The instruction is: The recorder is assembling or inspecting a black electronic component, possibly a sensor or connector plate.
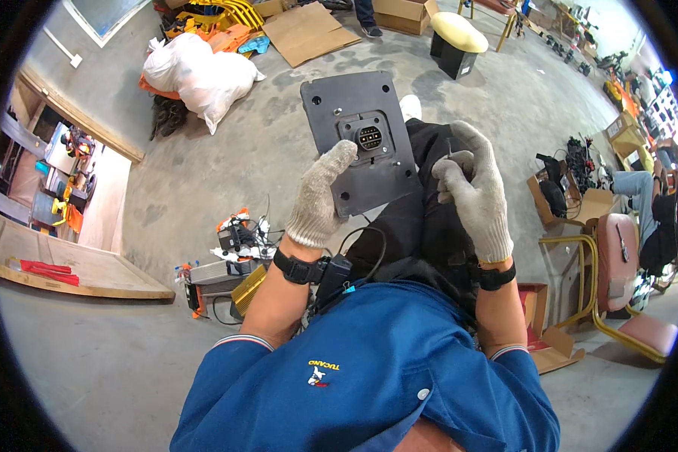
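Observation:
A dark grey rectangular plate [331, 94] with holes near its corners is tilted up above my lap. A round multi-pin connector [370, 138] sits in a raised square at its middle, with small screws around it. My left hand [320, 192], in a grey knit glove, grips the plate's lower left edge, thumb across its face. To the right of the plate and apart from it, my gloved right hand [474, 177] is closed in a pinch. Something thin and dark shows at its fingertips, too small to name.
A heap of electronic parts [241, 241] lies on the floor to my left. Farther off are a white sack [200, 75], flattened cardboard [309, 34] and a yellow-topped stool [459, 34]. A pink chair [618, 264] and an open carton [554, 350] stand at my right, near a seated person.

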`<state>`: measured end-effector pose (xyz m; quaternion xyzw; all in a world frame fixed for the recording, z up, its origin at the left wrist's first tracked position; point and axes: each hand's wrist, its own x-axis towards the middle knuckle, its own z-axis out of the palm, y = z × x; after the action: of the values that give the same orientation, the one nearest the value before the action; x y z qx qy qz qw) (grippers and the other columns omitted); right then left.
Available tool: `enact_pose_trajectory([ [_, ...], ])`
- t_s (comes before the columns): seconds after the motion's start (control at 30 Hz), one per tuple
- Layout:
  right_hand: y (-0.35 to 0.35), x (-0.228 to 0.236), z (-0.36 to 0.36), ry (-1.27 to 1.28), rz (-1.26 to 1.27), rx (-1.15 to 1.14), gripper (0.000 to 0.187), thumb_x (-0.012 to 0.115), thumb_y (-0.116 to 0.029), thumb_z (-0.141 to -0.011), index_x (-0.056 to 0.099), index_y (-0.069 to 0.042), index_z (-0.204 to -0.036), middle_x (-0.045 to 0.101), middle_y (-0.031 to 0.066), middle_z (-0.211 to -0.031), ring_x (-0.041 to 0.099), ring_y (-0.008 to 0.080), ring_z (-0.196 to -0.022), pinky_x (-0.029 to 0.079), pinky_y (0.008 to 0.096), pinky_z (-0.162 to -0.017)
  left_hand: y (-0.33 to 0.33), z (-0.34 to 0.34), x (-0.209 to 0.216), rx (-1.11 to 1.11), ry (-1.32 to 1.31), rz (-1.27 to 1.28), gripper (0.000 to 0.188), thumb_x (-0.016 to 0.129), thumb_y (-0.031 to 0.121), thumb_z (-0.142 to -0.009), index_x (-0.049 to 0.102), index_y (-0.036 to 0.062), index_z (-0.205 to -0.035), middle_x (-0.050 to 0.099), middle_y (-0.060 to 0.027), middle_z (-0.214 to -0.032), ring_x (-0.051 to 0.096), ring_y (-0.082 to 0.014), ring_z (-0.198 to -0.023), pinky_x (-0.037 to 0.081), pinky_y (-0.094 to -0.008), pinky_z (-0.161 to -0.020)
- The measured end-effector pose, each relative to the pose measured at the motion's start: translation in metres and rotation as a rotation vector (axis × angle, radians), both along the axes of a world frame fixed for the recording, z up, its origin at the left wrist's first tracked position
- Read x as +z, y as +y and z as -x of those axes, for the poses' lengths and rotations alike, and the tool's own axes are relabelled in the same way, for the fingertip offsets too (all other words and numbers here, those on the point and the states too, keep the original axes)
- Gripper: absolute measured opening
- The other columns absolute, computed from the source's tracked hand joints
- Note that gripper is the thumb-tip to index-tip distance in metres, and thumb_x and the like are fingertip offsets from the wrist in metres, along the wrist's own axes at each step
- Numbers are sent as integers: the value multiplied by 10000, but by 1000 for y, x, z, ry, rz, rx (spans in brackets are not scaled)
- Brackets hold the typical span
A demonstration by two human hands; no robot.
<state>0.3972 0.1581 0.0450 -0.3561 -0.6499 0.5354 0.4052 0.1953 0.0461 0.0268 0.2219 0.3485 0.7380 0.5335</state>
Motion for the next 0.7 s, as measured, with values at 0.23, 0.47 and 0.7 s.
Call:
enact_pose_trajectory([
  [0.23, 7, -5, -2, -179, -72, 120, 167, 730, -50, -981, 718, -2, -1140, 719, 43, -882, 639, 86, -694, 530, 281, -644, 0, 2, 0, -98, 50, -5, 449, 597, 293, -1101, 596, -30, -1413, 737, -160, -1247, 759, -252, -1091, 648, -379, -938],
  [0.47, 6, -17, 10, -123, -248, 122, 196, 743, -67, -958, 747, -3, -1143, 770, 131, -936, 731, 185, -843, 570, 320, -815, 0, -5, 7, -38, 122, 108, 431, 629, 325, -1072, 648, -12, -1342, 750, -149, -1184, 773, -221, -988, 649, -343, -800],
  [0.7, -1, -14, 14, -226, -242, 81, 197, 743, -64, -950, 754, -22, -1142, 779, 170, -945, 768, 273, -840, 580, 357, -772, -1, -1, 2, -43, 156, 173, 370, 658, 275, -1061, 687, -20, -1283, 766, -117, -1099, 772, -198, -925, 652, -325, -795],
])
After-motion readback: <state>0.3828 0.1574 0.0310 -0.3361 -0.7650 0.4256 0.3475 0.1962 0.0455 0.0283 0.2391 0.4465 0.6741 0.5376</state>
